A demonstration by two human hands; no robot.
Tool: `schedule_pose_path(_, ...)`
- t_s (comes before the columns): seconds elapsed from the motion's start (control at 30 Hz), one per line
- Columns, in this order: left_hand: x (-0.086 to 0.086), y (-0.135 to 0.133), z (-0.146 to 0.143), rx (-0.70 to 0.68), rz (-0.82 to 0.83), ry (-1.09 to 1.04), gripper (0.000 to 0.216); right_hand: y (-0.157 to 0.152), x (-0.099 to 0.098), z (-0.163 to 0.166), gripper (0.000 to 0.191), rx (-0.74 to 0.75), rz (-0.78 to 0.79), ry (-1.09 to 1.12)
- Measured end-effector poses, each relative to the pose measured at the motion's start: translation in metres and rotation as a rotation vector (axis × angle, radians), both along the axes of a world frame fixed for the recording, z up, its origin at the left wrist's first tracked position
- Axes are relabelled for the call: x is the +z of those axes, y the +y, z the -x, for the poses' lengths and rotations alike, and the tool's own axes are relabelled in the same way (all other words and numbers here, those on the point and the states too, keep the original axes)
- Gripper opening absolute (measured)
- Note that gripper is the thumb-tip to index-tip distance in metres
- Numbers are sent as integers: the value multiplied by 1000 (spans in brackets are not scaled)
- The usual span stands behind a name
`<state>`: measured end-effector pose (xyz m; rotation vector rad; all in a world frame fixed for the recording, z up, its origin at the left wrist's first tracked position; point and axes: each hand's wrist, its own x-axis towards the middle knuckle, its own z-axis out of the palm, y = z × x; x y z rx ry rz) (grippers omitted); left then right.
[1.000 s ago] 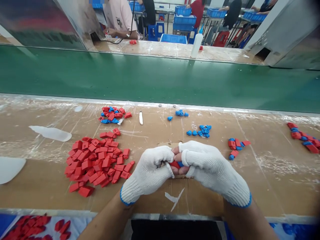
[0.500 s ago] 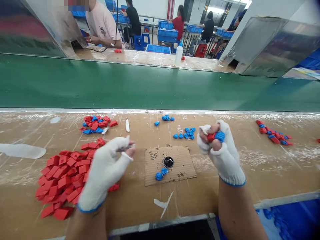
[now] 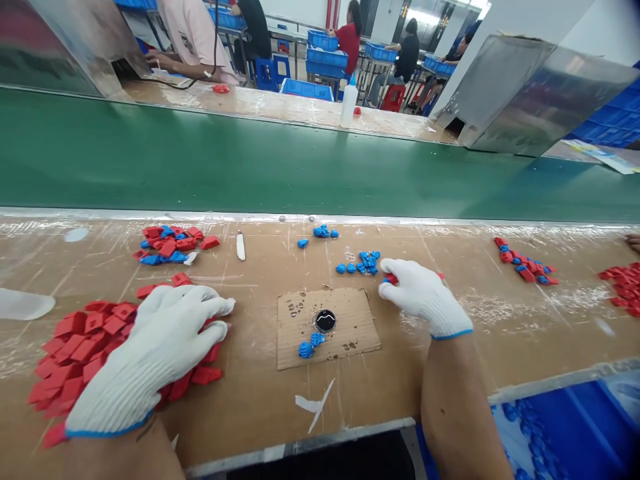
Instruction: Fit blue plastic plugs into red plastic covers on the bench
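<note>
My left hand (image 3: 150, 347), in a white fingerless glove, lies over the large pile of red plastic blocks (image 3: 75, 357). Its fingers are stretched out, thumb apart from forefinger, and nothing shows gripped in them. Palm down on the right of the cardboard, my right hand (image 3: 423, 293) holds a small red and blue plastic piece (image 3: 392, 279) between thumb and fingers, mostly hidden by the glove. Close by lies a cluster of small blue parts (image 3: 369, 263). On the cardboard sheet (image 3: 355, 313) stand a round dish of dark liquid (image 3: 325, 321) and blue fist-shaped parts (image 3: 306, 349).
Mixed red and blue pieces (image 3: 167, 245) lie at the back left, and a row of them (image 3: 525, 262) at the right. A green belt (image 3: 300, 167) runs behind the table. A white bottle (image 3: 349, 103) stands beyond it, near a person in pink (image 3: 195, 40).
My left hand has moved left and down onto the red pile, its fingers spreading. My right hand has turned palm down and lowered with the red and blue piece. The view has shifted slightly.
</note>
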<state>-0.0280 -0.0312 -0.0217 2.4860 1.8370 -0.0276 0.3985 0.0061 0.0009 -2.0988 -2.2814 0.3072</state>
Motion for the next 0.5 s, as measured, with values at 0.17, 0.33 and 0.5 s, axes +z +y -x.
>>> schedule_pose_path(0.17,-7,-4,7,94,135,98,46,8,-9,-32,30,-311,-202,-119)
schedule_pose_path(0.33,8,3,-4,85,142,142,38,34,-30,6,14,-70,-290,190)
schedule_pose_path(0.5,12,5,-4,149,108,132,39,37,-34,12,7,-9,-290,405)
